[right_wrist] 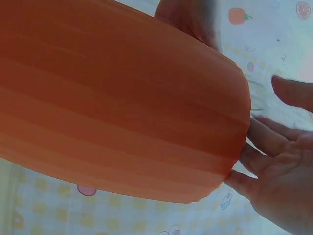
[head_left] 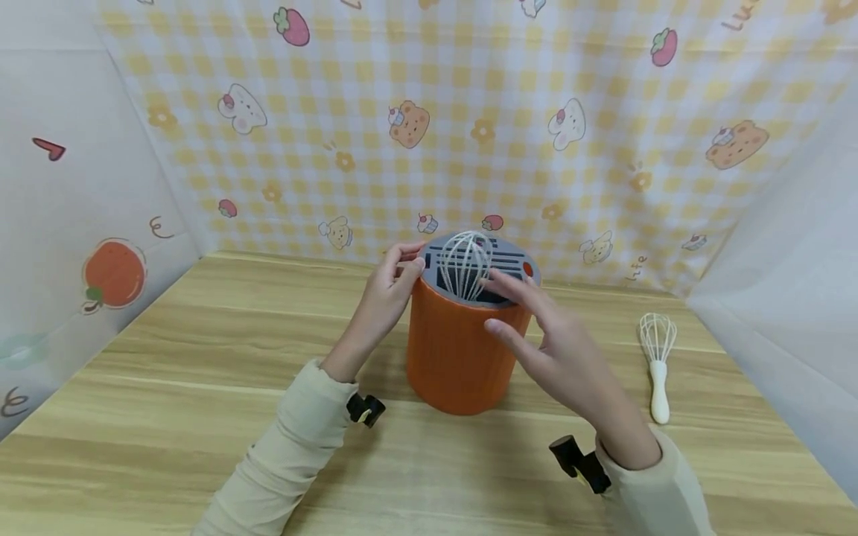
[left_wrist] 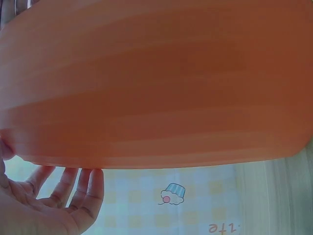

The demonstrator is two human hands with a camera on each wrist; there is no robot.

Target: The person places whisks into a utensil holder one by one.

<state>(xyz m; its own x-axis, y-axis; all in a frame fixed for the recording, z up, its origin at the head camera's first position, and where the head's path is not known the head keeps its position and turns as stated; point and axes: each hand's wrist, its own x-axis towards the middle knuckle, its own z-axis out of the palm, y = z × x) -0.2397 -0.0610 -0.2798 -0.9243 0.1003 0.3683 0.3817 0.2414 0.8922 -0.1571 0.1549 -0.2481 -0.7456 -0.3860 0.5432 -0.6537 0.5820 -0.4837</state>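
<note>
- Right-hand grip (head_left: 559,348) is released: the fingers are extended, the thumb is held well apart from them, and nothing is seen clasped between.
- The whisk (head_left: 465,268) is found at about 10 o'clock from the middle of that hand, just beside the fingertips; whether its wires are touched cannot be told.
- A near-upright long axis is shown by the whisk, wire end upward; its lower part is hidden inside the orange holder (head_left: 462,361), below the wide gap at the 6 o'clock part of the grey slotted top (head_left: 515,251).
- The left-hand grip (head_left: 386,289) is fastened on the holder's rim at 9 o'clock; from there the whisk is placed towards 3 o'clock.
- Of the two, the right hand is judged the nearer to the wires, its fingertips being set at their 4 o'clock side; the spread between thumb and fingers is judged the decisive relation.
- A second whisk (head_left: 660,387) is laid on the surface (head_left: 201,350), well apart at 3 o'clock from the right hand, wires towards 12, handle towards 6.
</note>
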